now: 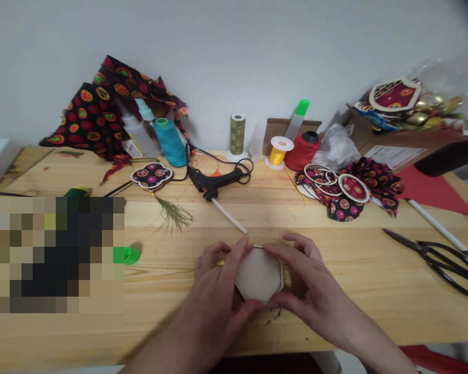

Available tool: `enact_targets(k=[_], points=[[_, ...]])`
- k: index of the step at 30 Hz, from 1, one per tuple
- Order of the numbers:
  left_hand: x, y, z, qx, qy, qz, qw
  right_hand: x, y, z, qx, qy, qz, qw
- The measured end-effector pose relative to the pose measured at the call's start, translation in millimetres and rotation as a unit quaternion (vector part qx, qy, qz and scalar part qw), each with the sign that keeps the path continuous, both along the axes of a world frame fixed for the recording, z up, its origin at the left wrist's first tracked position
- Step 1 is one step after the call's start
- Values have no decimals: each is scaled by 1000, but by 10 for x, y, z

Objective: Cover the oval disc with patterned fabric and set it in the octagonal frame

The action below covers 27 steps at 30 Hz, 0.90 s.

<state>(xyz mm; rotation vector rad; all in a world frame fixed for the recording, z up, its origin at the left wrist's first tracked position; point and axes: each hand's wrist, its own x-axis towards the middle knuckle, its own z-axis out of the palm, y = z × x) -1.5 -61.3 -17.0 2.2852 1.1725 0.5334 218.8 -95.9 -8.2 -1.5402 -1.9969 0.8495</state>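
Between my two hands is a small beige octagonal piece [259, 273] with a raised rim, low over the wooden table [156, 311]. My left hand [222, 285] grips its left side, index finger at the top edge and thumb at the bottom. From the right, my right hand [306, 275] holds the opposite edge between thumb and fingers. Just beyond my fingertips lies a black glue gun [218, 182], its white glue stick [230, 215] pointing toward me. A flower-shaped fabric ornament [152, 175] with a green tassel [173, 212] rests to the left of the gun.
Black scissors [432, 254] and a white pen [439, 227] lie at the right. Along the wall stand a teal thread cone [170, 143], a green spool [237, 135] and a red cone [303, 150]. Patterned fabric [101, 114] is heaped back left; a cardboard box [390, 148] stands back right.
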Motion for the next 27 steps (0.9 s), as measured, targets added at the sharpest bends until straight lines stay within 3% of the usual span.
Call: enact_targets(k=[14,27], points=[[-4,30,93,-24,33,-26,999,-16,15,29,4,16,2,1000],[12,15,99,-31,8,3,999,-16,10,32,13,60,-7,998]])
